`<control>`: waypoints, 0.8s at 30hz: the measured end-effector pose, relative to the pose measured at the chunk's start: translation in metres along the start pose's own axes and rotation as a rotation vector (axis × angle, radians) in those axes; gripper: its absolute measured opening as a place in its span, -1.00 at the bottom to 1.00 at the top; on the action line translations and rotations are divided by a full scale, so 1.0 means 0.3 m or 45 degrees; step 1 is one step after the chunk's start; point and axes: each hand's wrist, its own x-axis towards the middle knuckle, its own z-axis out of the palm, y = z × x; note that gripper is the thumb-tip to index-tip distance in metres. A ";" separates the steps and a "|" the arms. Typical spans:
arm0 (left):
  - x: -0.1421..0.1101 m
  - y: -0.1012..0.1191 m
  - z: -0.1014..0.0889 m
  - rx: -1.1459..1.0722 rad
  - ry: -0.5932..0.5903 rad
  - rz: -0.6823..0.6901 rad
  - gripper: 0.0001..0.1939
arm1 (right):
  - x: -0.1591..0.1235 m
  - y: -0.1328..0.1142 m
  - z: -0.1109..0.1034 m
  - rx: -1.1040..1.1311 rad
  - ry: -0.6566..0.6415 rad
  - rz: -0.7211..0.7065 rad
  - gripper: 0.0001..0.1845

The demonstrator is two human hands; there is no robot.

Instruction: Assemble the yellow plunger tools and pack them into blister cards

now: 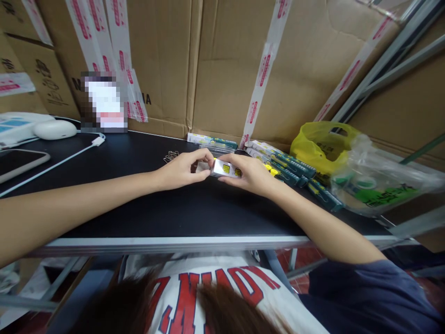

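Note:
Both my hands meet over the middle of the black table [174, 213]. Between them is a small white packet [222, 168] with a yellow label. My left hand [184, 169] pinches its left end with fingers curled. My right hand [248, 174] wraps round its right end. Just behind and to the right lie several flat green-and-yellow packets [288, 166] in a loose pile, and one more packet [212, 140] lies at the back by the cardboard.
Taped cardboard boxes [225, 69] wall the back. A yellow plastic bag [321, 144] and a clear bag [378, 181] lie at right. At left are a white mouse [54, 129], a white cable [69, 155] and a phone or tablet [21, 162]. Binder clips [171, 157] sit mid-table.

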 end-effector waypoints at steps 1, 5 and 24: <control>0.001 -0.004 0.001 -0.042 -0.032 -0.010 -0.85 | 0.000 0.001 0.002 0.006 -0.001 -0.013 -0.54; 0.003 -0.006 0.014 -0.159 -0.019 -0.057 -0.75 | 0.002 -0.004 0.003 0.025 -0.018 -0.020 -0.54; 0.048 -0.144 -0.091 -0.413 0.306 -0.132 -0.70 | 0.013 0.083 0.001 -0.048 -0.162 0.253 -0.46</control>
